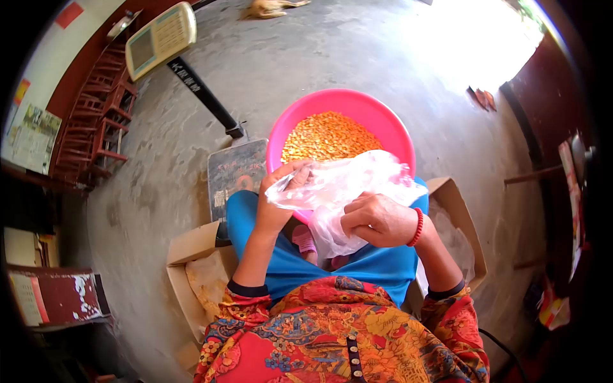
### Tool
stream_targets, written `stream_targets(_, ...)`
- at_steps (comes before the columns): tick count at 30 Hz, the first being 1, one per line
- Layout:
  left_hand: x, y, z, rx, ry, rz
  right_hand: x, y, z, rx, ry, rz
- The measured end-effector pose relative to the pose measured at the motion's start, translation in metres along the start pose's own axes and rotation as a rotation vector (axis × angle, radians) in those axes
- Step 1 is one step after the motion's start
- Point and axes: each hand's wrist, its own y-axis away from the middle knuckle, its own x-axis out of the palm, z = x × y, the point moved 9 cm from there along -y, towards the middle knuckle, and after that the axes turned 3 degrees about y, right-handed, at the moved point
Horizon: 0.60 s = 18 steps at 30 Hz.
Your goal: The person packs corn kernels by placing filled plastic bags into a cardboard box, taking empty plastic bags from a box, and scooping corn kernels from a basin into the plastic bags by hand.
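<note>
A clear plastic bag (338,185) is spread between my two hands above my lap. My left hand (284,191) grips the bag's left edge, its fingers partly behind the plastic. Closed on the bag's right part is my right hand (378,219), with a red bead bracelet at the wrist. Just beyond the hands stands a large pink basin (389,121) holding many orange-yellow pieces (329,136). The bag overlaps the basin's near side and hides part of it.
A platform scale (230,169) with a display (161,39) stands left of the basin. Cardboard boxes (195,244) (461,210) flank my legs. Wooden chairs (105,121) line the left wall. A dog (271,7) lies at the top, and shoes (483,99) are at the right.
</note>
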Motion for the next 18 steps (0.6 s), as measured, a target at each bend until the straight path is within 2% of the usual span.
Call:
stream_targets(1,-0.015,0.006,0.012,-0.09,0.038,-0.048,0.001,-0.006,0.002,-0.013,0.003,0.017)
stream_targets(2,-0.028,0.007,0.017,-0.084,0.042,-0.067,-0.005,-0.013,-0.001,0.013,0.053,-0.018)
stream_targets(5,-0.076,0.015,0.029,-0.097,0.553,-0.286,-0.032,-0.029,0.003,-0.027,0.251,-0.167)
stream_targets(8,-0.102,0.027,0.031,-0.086,0.596,-0.356,-0.059,-0.035,-0.008,0.045,0.457,-0.286)
stream_targets(10,-0.096,0.028,0.029,0.071,0.437,-0.143,-0.069,-0.026,-0.035,0.147,0.527,-0.369)
stream_targets(11,-0.097,0.034,0.031,0.072,0.44,-0.154,-0.071,-0.019,-0.052,0.206,0.534,-0.377)
stream_targets(13,-0.06,0.044,0.043,-0.14,0.281,0.118,-0.067,-0.001,-0.089,0.301,0.555,-0.382)
stream_targets(15,-0.032,0.053,0.05,-0.2,0.45,0.232,-0.053,0.02,-0.123,0.376,0.561,-0.317)
stream_targets(17,-0.017,0.055,0.075,-0.246,0.505,0.215,-0.04,0.031,-0.131,0.452,0.565,-0.256)
stream_targets(18,-0.01,0.055,0.085,-0.28,0.554,0.199,-0.041,0.036,-0.123,0.455,0.58,-0.359)
